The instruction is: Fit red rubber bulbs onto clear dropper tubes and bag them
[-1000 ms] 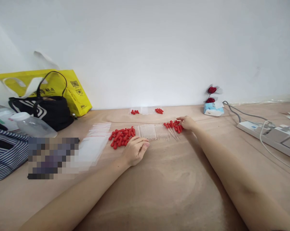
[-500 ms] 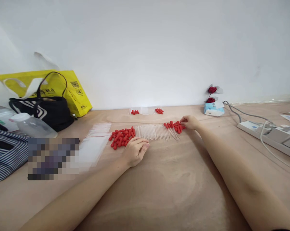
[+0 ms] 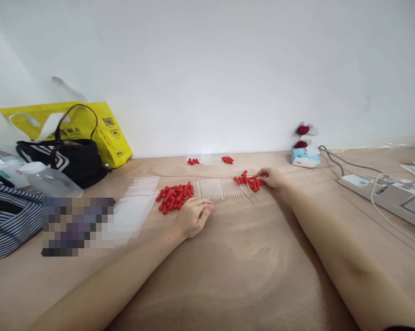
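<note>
My left hand (image 3: 195, 216) rests on the table with its fingers loosely stretched out, beside a pile of red rubber bulbs (image 3: 173, 197). At the right, my right hand (image 3: 270, 178) has its fingertips closed on a red bulb at the edge of a smaller red pile (image 3: 246, 180). Between the piles lies a row of thin clear droppers (image 3: 214, 189), several of them slanting near the right end. Clear zip bags (image 3: 133, 207) with red lines are stacked left of the larger pile. Farther back, a bag (image 3: 209, 159) lies between two small groups of red bulbs.
A yellow bag (image 3: 116, 142), a black bag (image 3: 79, 161), a plastic bottle (image 3: 52, 180) and a striped pouch (image 3: 12, 225) stand at the left. A tissue pack (image 3: 305, 157) with red flowers and a power strip (image 3: 386, 195) with cables lie at the right.
My right hand has shifted very slightly, and the red bulbs at its fingertips have moved a little. My left hand has stayed in place.
</note>
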Available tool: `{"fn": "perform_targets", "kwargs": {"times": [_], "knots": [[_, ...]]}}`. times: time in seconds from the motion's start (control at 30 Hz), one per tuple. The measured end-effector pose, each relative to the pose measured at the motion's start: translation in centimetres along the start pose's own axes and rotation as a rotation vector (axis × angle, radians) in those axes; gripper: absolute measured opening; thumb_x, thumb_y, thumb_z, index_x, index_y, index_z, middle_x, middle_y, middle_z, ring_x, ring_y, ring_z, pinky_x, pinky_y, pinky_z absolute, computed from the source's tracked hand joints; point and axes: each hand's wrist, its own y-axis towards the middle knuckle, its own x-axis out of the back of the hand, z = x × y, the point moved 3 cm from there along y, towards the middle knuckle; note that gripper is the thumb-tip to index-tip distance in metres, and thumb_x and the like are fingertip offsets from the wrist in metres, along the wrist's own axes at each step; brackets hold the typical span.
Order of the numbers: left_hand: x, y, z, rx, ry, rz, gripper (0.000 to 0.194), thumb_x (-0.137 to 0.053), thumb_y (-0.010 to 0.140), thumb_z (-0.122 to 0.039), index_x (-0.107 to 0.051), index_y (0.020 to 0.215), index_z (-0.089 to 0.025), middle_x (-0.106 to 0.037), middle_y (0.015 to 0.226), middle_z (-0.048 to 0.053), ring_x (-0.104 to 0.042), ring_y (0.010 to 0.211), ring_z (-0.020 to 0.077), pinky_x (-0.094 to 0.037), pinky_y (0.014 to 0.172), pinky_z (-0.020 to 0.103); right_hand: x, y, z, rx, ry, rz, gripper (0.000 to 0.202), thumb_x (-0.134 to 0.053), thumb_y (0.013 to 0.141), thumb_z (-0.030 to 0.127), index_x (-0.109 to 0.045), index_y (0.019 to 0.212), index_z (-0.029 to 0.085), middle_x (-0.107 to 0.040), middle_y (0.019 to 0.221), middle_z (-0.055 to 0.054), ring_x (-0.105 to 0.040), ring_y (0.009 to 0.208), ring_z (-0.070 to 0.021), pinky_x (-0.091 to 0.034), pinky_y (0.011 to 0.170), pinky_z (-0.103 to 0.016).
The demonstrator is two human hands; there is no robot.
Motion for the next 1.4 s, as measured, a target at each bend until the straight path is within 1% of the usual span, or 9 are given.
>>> {"fn": "perform_targets", "kwargs": {"times": [0.33, 0.57, 0.63, 0.73, 0.83, 0.93, 1.07, 1.23, 1.4], "knots": [[0.0, 0.0, 0.0, 0.019, -0.01, 0.021, 0.031, -0.035, 0.087, -0.024, -0.063, 0.075, -0.017, -0.067, 0.085, 0.004, -0.061, 0.078, 0.0157, -0.044, 0.074, 0.033, 0.2, 0.0, 0.7, 0.001, -0.049, -0.034, 0.02, -0.049, 0.075, 0.024, -0.062, 0.089, 0.017, -0.062, 0.068, -0.001, -0.052, 0.059, -0.0098, -0.04, 0.057, -0.02], [0.0, 0.0, 0.1, 0.048, -0.02, 0.047, 0.032, -0.035, 0.088, -0.025, -0.063, 0.075, -0.017, -0.067, 0.085, 0.004, -0.06, 0.08, 0.0156, -0.043, 0.075, 0.032, -1.1, 1.9, 5.2, -0.014, -0.117, -0.062, 0.034, -0.038, 0.082, 0.041, -0.06, 0.097, 0.02, -0.063, 0.095, -0.007, -0.055, 0.088, -0.0181, -0.039, 0.079, -0.03], [0.0, -0.1, 0.1, 0.051, -0.02, 0.053, 0.032, -0.035, 0.088, -0.025, -0.063, 0.075, -0.017, -0.067, 0.085, 0.004, -0.06, 0.08, 0.0159, -0.043, 0.075, 0.032, -2.2, 2.3, 7.0, -0.009, -0.136, -0.042, 0.04, -0.033, 0.083, 0.048, -0.062, 0.095, 0.024, -0.063, 0.1, -0.007, -0.049, 0.101, -0.0241, -0.032, 0.089, -0.042], [0.2, -0.2, 0.2, 0.055, -0.023, 0.057, 0.033, -0.035, 0.088, -0.025, -0.063, 0.074, -0.017, -0.066, 0.084, 0.004, -0.06, 0.079, 0.016, -0.043, 0.075, 0.033, -3.7, 2.4, 9.1, -0.022, -0.244, 0.023, 0.053, -0.022, 0.084, 0.055, -0.065, 0.095, 0.025, -0.06, 0.106, -0.008, -0.038, 0.113, -0.0333, -0.01, 0.091, -0.063], [0.3, -0.3, 0.2, 0.062, -0.029, 0.055, 0.033, -0.034, 0.088, -0.025, -0.063, 0.073, -0.017, -0.066, 0.084, 0.004, -0.06, 0.079, 0.0157, -0.043, 0.075, 0.032, -4.6, 2.2, 10.6, 0.025, -0.393, 0.091, 0.058, -0.017, 0.086, 0.052, -0.066, 0.093, 0.022, -0.06, 0.105, -0.01, -0.037, 0.114, -0.0335, 0.002, 0.088, -0.067], [0.3, -0.3, 0.2, 0.056, -0.03, 0.054, 0.032, -0.034, 0.088, -0.024, -0.062, 0.074, -0.017, -0.066, 0.083, 0.003, -0.059, 0.079, 0.0156, -0.042, 0.076, 0.033, -4.5, 1.8, 11.5, 0.097, -0.437, 0.065, 0.053, -0.021, 0.087, 0.046, -0.067, 0.086, 0.018, -0.062, 0.099, -0.012, -0.042, 0.11, -0.0298, 0.003, 0.09, -0.066], [0.3, -0.2, 0.4, 0.075, -0.025, 0.006, 0.024, -0.038, 0.087, -0.024, -0.061, 0.084, -0.017, -0.065, 0.085, 0.005, -0.058, 0.082, 0.0163, -0.044, 0.078, 0.032, -3.2, -0.9, 12.5, 0.265, -0.274, -0.04, 0.045, -0.026, 0.088, 0.044, -0.065, 0.087, 0.022, -0.063, 0.1, -0.007, -0.045, 0.107, -0.0235, -0.003, 0.094, -0.061], [0.0, 0.1, 0.8, 0.137, 0.016, -0.079, 0.03, -0.048, 0.082, -0.028, -0.051, 0.109, -0.016, -0.06, 0.103, 0.008, -0.054, 0.098, 0.0196, -0.044, 0.084, 0.034, -2.9, -7.9, 14.1, 0.649, -0.09, 0.027, 0.034, -0.035, 0.086, 0.044, -0.064, 0.091, 0.025, -0.063, 0.103, -0.004, -0.048, 0.103, -0.0203, -0.008, 0.097, -0.054], [-0.5, 0.1, 0.5, 0.033, 0.008, -0.003, 0.016, -0.05, 0.082, -0.026, -0.058, 0.094, -0.019, -0.065, 0.09, 0.003, -0.059, 0.084, 0.0172, -0.045, 0.078, 0.033, -3.7, -12.0, 15.1, 0.739, -0.027, 0.091, 0.026, -0.042, 0.084, 0.039, -0.059, 0.097, 0.026, -0.063, 0.102, -0.003, -0.051, 0.099, -0.0193, -0.012, 0.097, -0.048]]}}
